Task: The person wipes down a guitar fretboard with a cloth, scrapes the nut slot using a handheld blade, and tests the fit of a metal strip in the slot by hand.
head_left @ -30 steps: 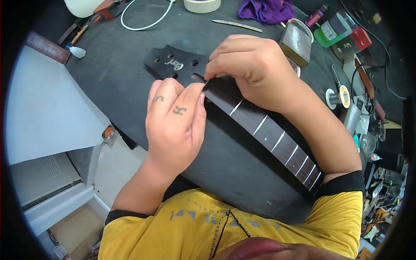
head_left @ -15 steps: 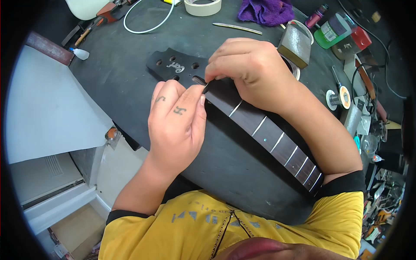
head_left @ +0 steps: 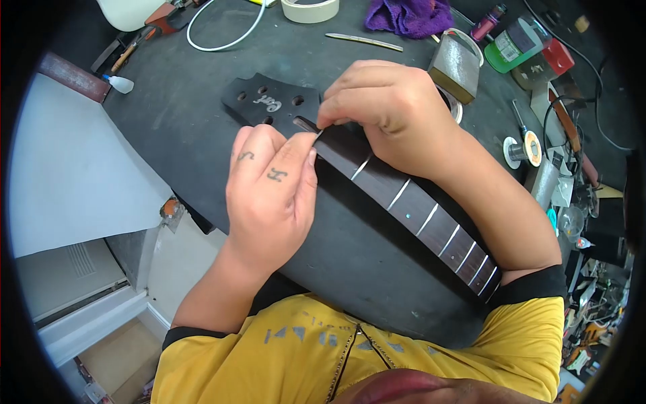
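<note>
A guitar neck with a dark fretboard (head_left: 408,202) and silver frets lies diagonally on the dark table. Its black headstock (head_left: 269,101) points to the upper left. At the nut end, my left hand (head_left: 272,185) is closed in a pinch, and my right hand (head_left: 383,108) pinches from the other side. Between the fingertips of both hands runs a small thin strip (head_left: 319,135), held across the neck where headstock and fretboard meet. Most of the strip is hidden by the fingers.
Behind the hands lie a thin metal tool (head_left: 364,42), a tape roll (head_left: 310,8), a purple cloth (head_left: 410,16) and a white cable loop (head_left: 225,46). On the right are a metal block (head_left: 455,67), a green bottle (head_left: 513,46) and a solder spool (head_left: 523,149).
The view has shifted slightly. Both hands keep their pinch at the nut end, and the strip between the fingertips has tilted a little.
</note>
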{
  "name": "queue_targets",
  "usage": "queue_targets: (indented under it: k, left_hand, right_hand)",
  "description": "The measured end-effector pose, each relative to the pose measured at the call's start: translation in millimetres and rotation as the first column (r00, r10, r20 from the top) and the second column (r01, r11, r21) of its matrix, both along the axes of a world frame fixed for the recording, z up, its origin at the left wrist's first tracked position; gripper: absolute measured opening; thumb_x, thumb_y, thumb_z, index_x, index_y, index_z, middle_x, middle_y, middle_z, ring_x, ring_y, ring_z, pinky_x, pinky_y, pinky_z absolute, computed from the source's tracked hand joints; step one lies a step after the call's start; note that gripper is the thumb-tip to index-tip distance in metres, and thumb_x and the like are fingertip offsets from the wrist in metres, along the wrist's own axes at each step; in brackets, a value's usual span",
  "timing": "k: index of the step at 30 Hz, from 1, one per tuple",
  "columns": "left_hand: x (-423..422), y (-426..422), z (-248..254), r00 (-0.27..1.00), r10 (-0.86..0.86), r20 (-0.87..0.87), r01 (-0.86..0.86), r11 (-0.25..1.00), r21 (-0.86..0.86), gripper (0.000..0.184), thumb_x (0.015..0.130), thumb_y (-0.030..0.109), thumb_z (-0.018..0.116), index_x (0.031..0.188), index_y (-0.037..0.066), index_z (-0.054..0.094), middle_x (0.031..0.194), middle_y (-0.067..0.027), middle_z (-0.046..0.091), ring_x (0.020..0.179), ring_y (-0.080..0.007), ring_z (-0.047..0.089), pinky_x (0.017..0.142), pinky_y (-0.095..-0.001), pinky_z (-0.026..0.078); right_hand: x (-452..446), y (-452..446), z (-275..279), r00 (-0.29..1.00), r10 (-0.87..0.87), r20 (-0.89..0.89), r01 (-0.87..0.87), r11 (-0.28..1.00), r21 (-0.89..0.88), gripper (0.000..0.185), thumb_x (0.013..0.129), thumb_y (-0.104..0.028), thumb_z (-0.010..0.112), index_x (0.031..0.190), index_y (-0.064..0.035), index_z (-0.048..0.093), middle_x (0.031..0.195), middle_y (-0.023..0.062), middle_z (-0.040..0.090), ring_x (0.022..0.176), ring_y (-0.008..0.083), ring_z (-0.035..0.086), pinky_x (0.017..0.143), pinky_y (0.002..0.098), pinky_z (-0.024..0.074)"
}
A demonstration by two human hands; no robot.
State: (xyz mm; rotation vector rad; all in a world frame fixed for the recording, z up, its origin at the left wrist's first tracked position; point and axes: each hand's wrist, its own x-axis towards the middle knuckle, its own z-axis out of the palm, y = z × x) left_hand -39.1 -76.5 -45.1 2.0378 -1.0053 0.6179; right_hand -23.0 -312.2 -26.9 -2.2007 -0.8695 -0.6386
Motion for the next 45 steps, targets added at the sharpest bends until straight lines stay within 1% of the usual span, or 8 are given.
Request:
queue_targets:
  k: [12, 15, 17, 20, 23, 31, 37, 45]
  left_hand:
    - [5.2, 4.2, 0.9, 0.998, -0.048, -0.03, 0.048, 0.999, 0.0, 0.018, 0.098, -0.008, 0.078, 0.116, -0.006, 0.08, 0.086, -0.0107, 0.06, 0.077, -0.024, 0.058, 0.069, -0.0361, 0.046]
    - [7.2, 6.8, -0.8, 0.984, -0.046, -0.171, 0.018, 0.987, -0.162, 0.018, 0.1, -0.007, 0.077, 0.118, -0.006, 0.08, 0.086, -0.0088, 0.06, 0.077, -0.0196, 0.057, 0.068, -0.0331, 0.044]
    - [1.8, 6.2, -0.1, 0.986, 0.029, -0.167, -0.058, 0.983, -0.172, 0.017, 0.098, -0.006, 0.078, 0.114, -0.006, 0.08, 0.086, -0.0109, 0.061, 0.077, -0.025, 0.058, 0.068, -0.037, 0.048]
    - [-0.2, 3.8, -1.7, 0.986, 0.064, -0.153, -0.089, 0.982, -0.165, 0.017, 0.095, -0.007, 0.079, 0.112, -0.004, 0.081, 0.084, -0.0108, 0.061, 0.076, -0.0277, 0.058, 0.071, -0.0388, 0.048]
    - [-1.2, 1.6, -1.2, 0.991, 0.048, -0.125, -0.065, 0.989, -0.136, 0.018, 0.093, -0.007, 0.079, 0.111, -0.003, 0.08, 0.084, -0.0097, 0.061, 0.077, -0.0277, 0.058, 0.074, -0.0392, 0.048]
    - [-0.4, -0.1, -6.4, 0.996, 0.045, -0.075, -0.05, 0.996, -0.077, 0.026, 0.087, -0.007, 0.081, 0.112, -0.001, 0.08, 0.085, -0.0082, 0.058, 0.08, -0.0283, 0.058, 0.078, -0.041, 0.046]
    - [-0.9, -0.3, 1.8, 1.0, 0.014, 0.026, -0.014, 1.0, 0.027, 0.022, 0.094, -0.011, 0.078, 0.114, -0.005, 0.08, 0.086, -0.0112, 0.059, 0.078, -0.0268, 0.056, 0.072, -0.0384, 0.046]
    - [-0.3, 1.0, -4.6, 0.998, 0.028, -0.062, -0.033, 0.997, -0.074, 0.024, 0.089, -0.008, 0.08, 0.113, -0.002, 0.08, 0.087, -0.0086, 0.058, 0.079, -0.027, 0.056, 0.075, -0.0393, 0.044]
  right_hand:
    - [1.0, -0.3, 5.5, 0.998, 0.006, -0.065, -0.006, 1.0, -0.001, 0.025, 0.079, 0.01, 0.075, 0.095, -0.0062, 0.084, 0.092, 0.0092, 0.079, 0.089, 0.0311, 0.077, 0.077, 0.0401, 0.0637]
    - [8.9, 3.3, 7.1, 0.998, 0.033, -0.059, -0.03, 0.999, 0.042, 0.025, 0.08, 0.011, 0.075, 0.096, -0.0065, 0.084, 0.093, 0.009, 0.079, 0.089, 0.031, 0.077, 0.077, 0.0399, 0.0632]
    - [11.7, 9.3, 13.7, 0.999, 0.038, -0.015, -0.037, 0.997, 0.067, 0.025, 0.081, 0.011, 0.074, 0.096, -0.0067, 0.084, 0.094, 0.0088, 0.079, 0.09, 0.0308, 0.076, 0.077, 0.0398, 0.0628]
    - [10.8, 8.3, 12.7, 0.998, 0.052, 0.035, -0.053, 0.999, 0.009, 0.04, 0.074, 0.024, 0.068, 0.1, -0.0007, 0.083, 0.098, 0.0113, 0.078, 0.093, 0.0286, 0.076, 0.078, 0.0362, 0.0639]
    - [6.6, 3.5, 10.4, 1.0, 0.021, 0.009, -0.021, 1.0, -0.001, 0.024, 0.08, 0.008, 0.076, 0.098, -0.0066, 0.084, 0.094, 0.0081, 0.079, 0.092, 0.03, 0.076, 0.077, 0.0401, 0.0622]
    - [5.0, -1.1, 3.6, 0.999, 0.033, -0.032, -0.033, 0.999, -0.002, 0.021, 0.082, 0.007, 0.077, 0.097, -0.0064, 0.083, 0.094, 0.0086, 0.079, 0.092, 0.0305, 0.076, 0.078, 0.0406, 0.0624]
    - [1.0, -3.9, 7.9, 0.994, 0.025, -0.102, -0.027, 0.999, -0.021, 0.02, 0.082, 0.007, 0.077, 0.096, -0.0058, 0.083, 0.092, 0.0098, 0.078, 0.092, 0.0318, 0.076, 0.079, 0.0409, 0.0624]
    - [5.0, 3.1, 7.6, 0.996, 0.037, -0.077, -0.034, 0.999, 0.03, 0.021, 0.081, 0.01, 0.076, 0.095, -0.0044, 0.081, 0.091, 0.0098, 0.077, 0.091, 0.032, 0.075, 0.077, 0.0411, 0.0616]
